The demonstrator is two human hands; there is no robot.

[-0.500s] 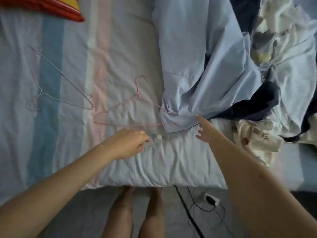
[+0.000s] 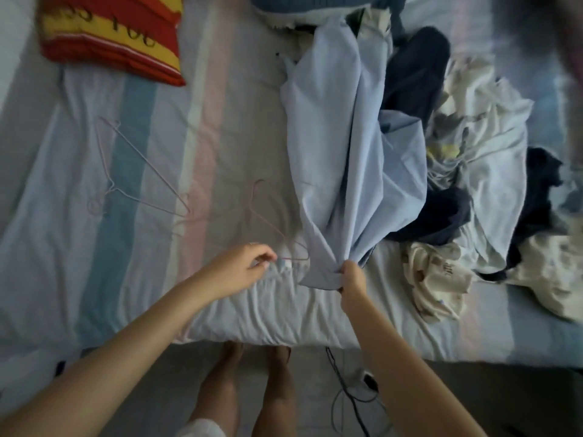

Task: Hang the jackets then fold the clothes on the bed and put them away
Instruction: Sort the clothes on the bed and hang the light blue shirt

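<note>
Bed edge, both hands busy.
My right hand grips blue shirt; left hand pinches pink hanger; pillow lettering blurred.

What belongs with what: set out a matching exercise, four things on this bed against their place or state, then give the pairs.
Things
1. light blue garment
2. red and yellow pillow
3. nearer pink hanger
4. navy garment

Place or state
A. far left corner of the bed
B. flat on the bed, by the left hand
C. bunched in the grip of the right hand
D. on the right, partly under the light blue garment

Pairs: 1-C, 2-A, 3-B, 4-D
</note>
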